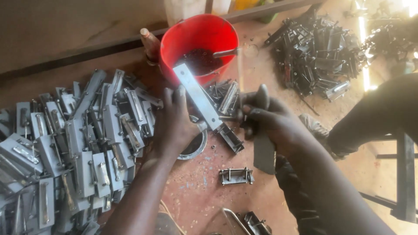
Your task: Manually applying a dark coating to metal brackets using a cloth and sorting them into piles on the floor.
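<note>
My left hand (174, 124) grips a long grey metal latch plate (198, 95), held slanted over the floor with its darker bracket end (230, 138) pointing down to the right. My right hand (267, 119) is closed on a small dark tool or pin right against the lower part of that plate; what it holds is blurred. Behind the plate stands a red bucket (183, 37) with dark liquid and a metal piece inside.
A big heap of grey latch plates (74, 148) lies at the left. A pile of dark metal parts (318, 52) sits at the back right. A single bracket (236, 176) lies on the floor near me. A round tin (196, 148) is under my left hand. A stool frame (402, 174) stands right.
</note>
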